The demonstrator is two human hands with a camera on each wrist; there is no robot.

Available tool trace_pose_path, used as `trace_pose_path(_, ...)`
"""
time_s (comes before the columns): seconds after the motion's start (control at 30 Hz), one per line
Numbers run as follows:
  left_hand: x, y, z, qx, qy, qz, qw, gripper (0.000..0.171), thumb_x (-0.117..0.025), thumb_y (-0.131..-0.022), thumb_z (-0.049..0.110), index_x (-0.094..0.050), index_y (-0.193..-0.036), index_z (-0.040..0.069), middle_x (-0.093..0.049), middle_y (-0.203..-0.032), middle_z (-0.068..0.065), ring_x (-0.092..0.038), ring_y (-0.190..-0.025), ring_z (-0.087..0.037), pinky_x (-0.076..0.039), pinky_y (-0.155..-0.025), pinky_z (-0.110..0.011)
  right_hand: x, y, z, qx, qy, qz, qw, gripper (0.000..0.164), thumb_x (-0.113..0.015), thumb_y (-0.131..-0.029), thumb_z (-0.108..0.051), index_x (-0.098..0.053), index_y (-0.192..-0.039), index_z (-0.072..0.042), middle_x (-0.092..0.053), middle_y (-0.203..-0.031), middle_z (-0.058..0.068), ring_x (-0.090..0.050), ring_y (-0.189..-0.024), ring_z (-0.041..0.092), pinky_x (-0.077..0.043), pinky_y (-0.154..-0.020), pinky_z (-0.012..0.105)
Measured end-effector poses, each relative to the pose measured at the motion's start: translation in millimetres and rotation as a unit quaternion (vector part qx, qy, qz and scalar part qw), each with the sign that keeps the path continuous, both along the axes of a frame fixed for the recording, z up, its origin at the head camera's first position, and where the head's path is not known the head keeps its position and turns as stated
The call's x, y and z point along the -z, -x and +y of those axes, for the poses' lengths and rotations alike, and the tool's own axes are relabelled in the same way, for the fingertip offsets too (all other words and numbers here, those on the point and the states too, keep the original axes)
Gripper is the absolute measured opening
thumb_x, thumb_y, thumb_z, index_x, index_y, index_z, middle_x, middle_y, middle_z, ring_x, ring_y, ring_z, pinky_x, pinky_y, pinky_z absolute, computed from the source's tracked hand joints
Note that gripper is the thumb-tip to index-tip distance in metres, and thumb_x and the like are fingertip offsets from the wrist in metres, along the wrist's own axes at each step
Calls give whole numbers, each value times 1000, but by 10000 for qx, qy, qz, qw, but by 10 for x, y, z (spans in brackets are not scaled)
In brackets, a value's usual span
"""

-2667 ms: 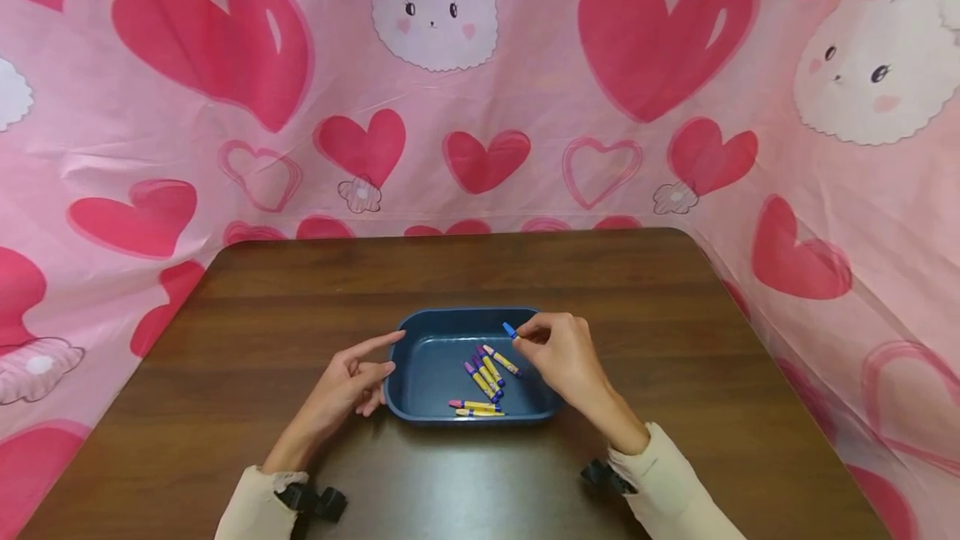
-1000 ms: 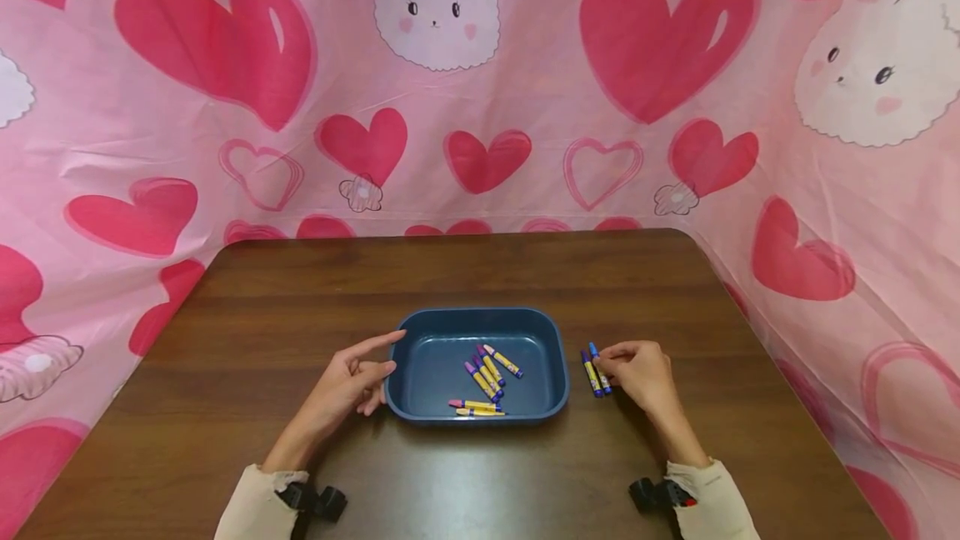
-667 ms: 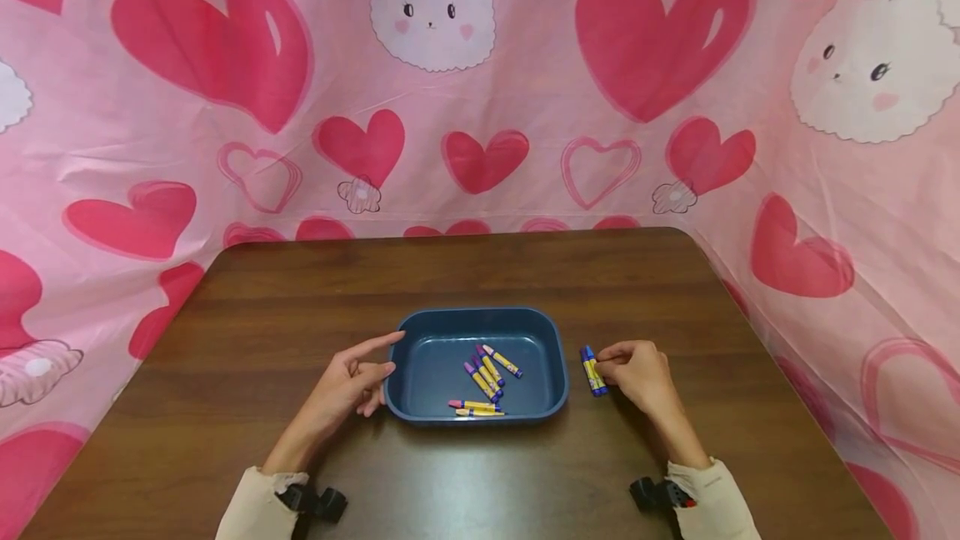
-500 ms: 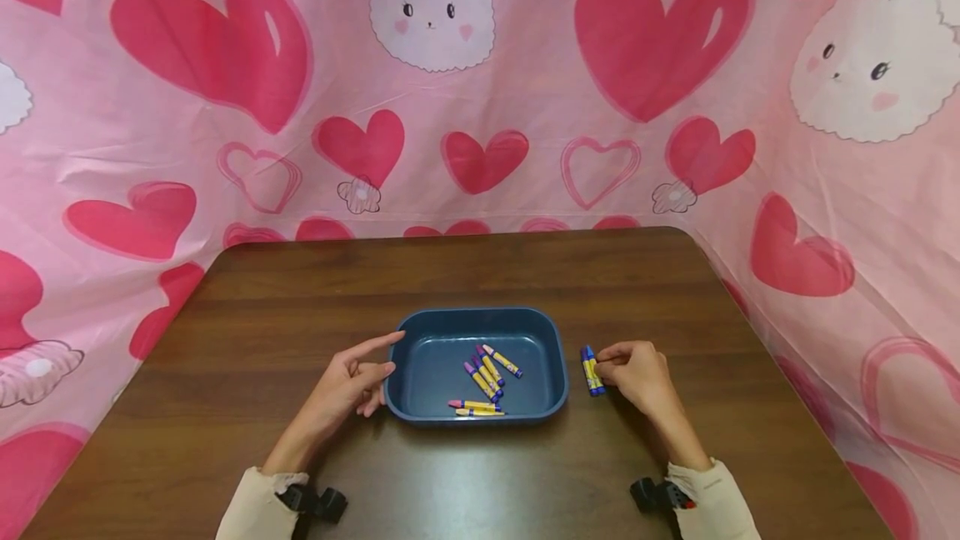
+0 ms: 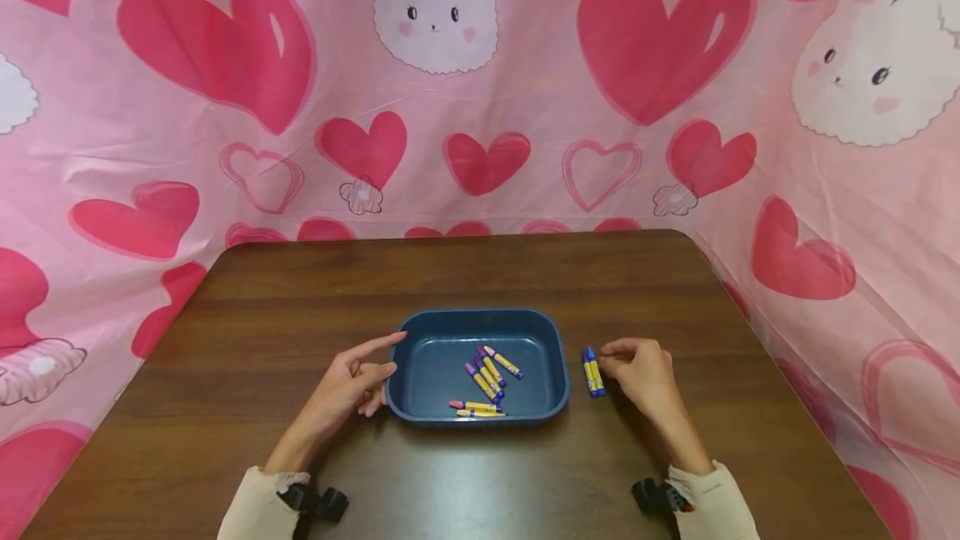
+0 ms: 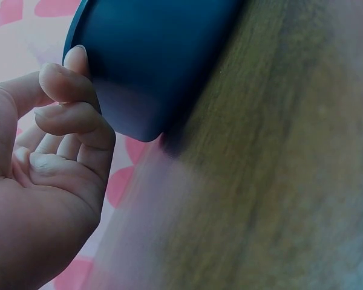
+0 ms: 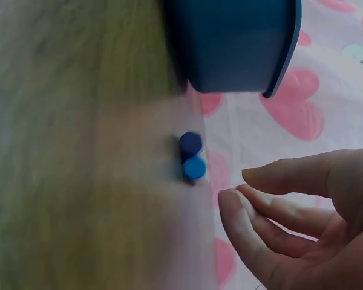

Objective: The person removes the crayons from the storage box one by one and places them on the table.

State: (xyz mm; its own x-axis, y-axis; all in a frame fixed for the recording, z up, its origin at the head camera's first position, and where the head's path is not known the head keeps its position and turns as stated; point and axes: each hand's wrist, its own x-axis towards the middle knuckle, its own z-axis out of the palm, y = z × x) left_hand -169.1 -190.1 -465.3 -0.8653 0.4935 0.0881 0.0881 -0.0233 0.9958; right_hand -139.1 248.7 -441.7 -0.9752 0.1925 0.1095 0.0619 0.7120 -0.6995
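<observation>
A dark blue rectangular tray (image 5: 551,415) sits mid-table with several yellow-wrapped crayons (image 5: 481,382) inside, their tips purple, pink and pale. My left hand (image 5: 347,377) touches the tray's left end, index finger reaching to the rim. The left wrist view has the loosely bent fingers of that hand against the tray's outer wall. To the right of the tray, two blue-tipped crayons (image 5: 593,373) lie side by side on the table. My right hand (image 5: 639,372) is just right of them, thumb and fingertips close together, holding nothing; the right wrist view has a gap between fingertips and crayons.
The brown wooden table (image 5: 300,298) extends around the tray on all sides. Pink cloth (image 5: 480,90) with hearts and rabbits hangs behind it and along both sides. Each wrist wears a small black camera mount.
My right hand has carried a blue crayon out of the tray and laid it right of a darker one. The two were pushed together; now the fingers have let go. My left hand stays put.
</observation>
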Motion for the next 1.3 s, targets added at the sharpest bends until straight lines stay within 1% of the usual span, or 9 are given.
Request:
trace_pose_path(0.2,5,-5,-3,-31,37,-31,10000,49,-55,-102,7,-42,-149,1,-54,-57,-12,-47,-42,-20,-42,-40,-27,-175,-11,-147,-127,62,509,9986,8,-78,-83,-9,-78,-90,-6,-75,-83,4,-70,-77,19,-53,-73,33)
trace_pose_path(0.33,6,1,-6,-51,57,-6,10000,49,-55,-102,7,-42,-149,1,-55,-58,-12,-48,-43,-20,-42,-40,-27,-326,3,-273,-442,136,825,9955,8,-80,-82,-8,-78,-90,-8,-75,-83,3,-72,-77,17,-56,-73,31)
trace_pose_path(0.5,10,5,-9,-52,53,-6,10000,49,-55,-102,8,-42,-149,1,-55,-58,-11,-48,-43,-19,-42,-41,-27,-489,42,-480,-891,289,982,9908,9,-81,-81,-7,-77,-89,-8,-75,-82,1,-71,-73,15,-57,-69,29)
trace_pose_path(0.63,12,7,-4,-27,39,11,10000,50,-55,-101,6,-41,-149,-1,-55,-57,-13,-48,-42,-19,-43,-41,-28,-541,92,-654,-1149,312,1016,9877,9,-81,-81,-7,-77,-88,-9,-74,-81,-1,-69,-70,13,-58,-66,29)
trace_pose_path(0.8,6,0,4,-62,56,-39,10000,50,-56,-101,7,-42,-148,-1,-54,-57,-14,-48,-42,-19,-43,-41,-27,-488,176,-863,-1461,144,876,9853,9,-81,-81,-5,-76,-89,-7,-71,-78,0,-64,-69,12,-56,-65,29)
trace_pose_path(1.03,9,-4,10,-84,91,-52,9999,50,-56,-101,8,-41,-148,-1,-54,-57,-14,-48,-42,-18,-42,-41,-26,-257,282,-1101,-1745,-194,652,9823,9,-79,-81,-2,-75,-89,-1,-68,-74,-1,-60,-66,10,-55,-65,30)
trace_pose_path(1.17,12,-5,12,-70,75,-57,9999,50,-56,-101,7,-41,-148,-1,-54,-57,-13,-49,-43,-17,-42,-41,-26,-134,304,-1191,-1904,-528,484,9791,10,-77,-83,-2,-75,-92,1,-69,-78,3,-60,-69,11,-56,-67,32)
trace_pose_path(1.23,10,-4,13,-58,49,-31,10000,50,-56,-101,7,-41,-148,-1,-55,-57,-13,-49,-42,-17,-43,-41,-27,-106,308,-1219,-1967,-727,321,9772,13,-77,-84,-2,-74,-95,1,-69,-83,5,-61,-73,13,-57,-69,34)
trace_pose_path(1.3,7,0,12,-47,36,2,10000,49,-55,-101,7,-42,-148,-2,-54,-57,-13,-49,-42,-17,-43,-41,-27,-97,309,-1236,-2044,-994,126,9737,11,-76,-85,-4,-74,-94,1,-68,-83,7,-60,-72,15,-56,-67,35)
